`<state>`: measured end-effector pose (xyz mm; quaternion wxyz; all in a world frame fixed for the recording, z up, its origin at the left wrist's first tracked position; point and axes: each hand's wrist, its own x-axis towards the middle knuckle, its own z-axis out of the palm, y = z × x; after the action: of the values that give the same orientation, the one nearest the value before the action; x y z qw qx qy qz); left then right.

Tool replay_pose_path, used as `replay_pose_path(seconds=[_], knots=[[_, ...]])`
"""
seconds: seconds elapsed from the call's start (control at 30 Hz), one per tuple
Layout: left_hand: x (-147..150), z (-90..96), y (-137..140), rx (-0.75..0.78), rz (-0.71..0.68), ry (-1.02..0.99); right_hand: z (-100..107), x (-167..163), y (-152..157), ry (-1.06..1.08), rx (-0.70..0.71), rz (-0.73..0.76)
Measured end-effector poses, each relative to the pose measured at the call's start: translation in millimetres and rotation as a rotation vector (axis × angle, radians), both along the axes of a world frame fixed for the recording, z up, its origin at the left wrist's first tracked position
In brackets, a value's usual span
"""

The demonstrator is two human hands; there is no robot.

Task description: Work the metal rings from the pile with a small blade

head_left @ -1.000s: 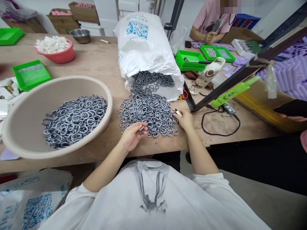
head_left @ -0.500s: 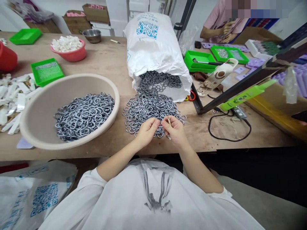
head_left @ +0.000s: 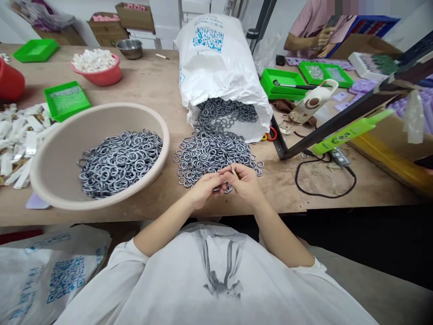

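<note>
My left hand (head_left: 204, 188) is closed, thumb against fingers, and a grey ring (head_left: 216, 188) shows partly at its fingertips. Touching it from the right, my right hand (head_left: 246, 184) pinches a thin pale stick-like tool (head_left: 233, 170) whose lower end is hidden by the fingers. Both hands meet just above the near edge of a loose pile of grey rings (head_left: 211, 151). Behind the pile, a white sack (head_left: 219, 74) lies with its mouth toward me, more rings spilling out. To the left stands a large beige basin (head_left: 64, 149) partly filled with the same rings.
A black metal post (head_left: 324, 124) slants up on the right, beside a black cable (head_left: 297, 180) and a green bottle (head_left: 348, 133). Green trays (head_left: 67, 101), a red bowl (head_left: 101, 76) and white parts (head_left: 20, 144) lie left. Another person's hands (head_left: 324, 40) work at far right.
My hands have come together: the right has moved a little left, and its fingers now overlap the left fingertips. The thin tool has tilted and shifted left with it.
</note>
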<state>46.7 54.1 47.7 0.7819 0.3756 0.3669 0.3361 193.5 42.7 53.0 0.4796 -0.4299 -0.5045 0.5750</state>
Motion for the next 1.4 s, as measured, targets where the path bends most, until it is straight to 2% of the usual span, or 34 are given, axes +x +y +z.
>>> replay_pose_path(seconds=[0.17,0.3,0.37,0.47,0.53,0.77,0.83,0.9,1.0,1.1,1.23,1.4], knots=[[2.7,0.6,-1.0,-0.002,0.049,-0.066,-4.6,3.4,3.6,-0.161,0.166,-0.078],[3.9,2.9,-1.5,-0.002,0.090,-0.097,-2.0,5.7,2.6,-0.261,0.206,-0.153],[2.9,4.8,-1.2,-0.016,0.116,-0.116,0.3,6.7,-0.5,-0.386,0.296,-0.198],[1.4,6.0,-1.2,-0.040,0.148,-0.117,2.6,7.5,-6.0,-0.649,0.443,-0.153],[1.3,5.1,-1.8,-0.045,0.169,-0.103,3.1,7.8,-8.3,-0.748,0.486,-0.107],[3.0,3.9,-2.3,-0.026,0.175,-0.082,2.4,6.3,-11.6,-0.833,0.528,-0.079],[3.5,4.5,-4.3,-0.025,0.162,-0.085,-1.1,6.9,-9.1,-0.815,0.508,-0.074],[3.8,4.2,-8.2,-0.016,0.084,-0.086,-8.9,14.2,0.2,-0.771,0.441,-0.154],[1.2,1.8,-13.3,-0.022,-0.074,-0.077,-28.7,44.6,27.6,-0.697,0.282,-0.432],[-6.9,-1.2,-10.2,-0.032,-0.049,-0.059,-50.0,87.9,57.9,-0.796,0.133,-0.628],[-16.1,-5.7,-0.1,-0.106,0.001,-0.074,-67.8,122.3,81.9,-0.970,0.066,-0.617],[-16.4,-12.7,4.6,-0.171,0.117,-0.103,-74.6,125.3,94.0,-1.001,0.043,-0.605]])
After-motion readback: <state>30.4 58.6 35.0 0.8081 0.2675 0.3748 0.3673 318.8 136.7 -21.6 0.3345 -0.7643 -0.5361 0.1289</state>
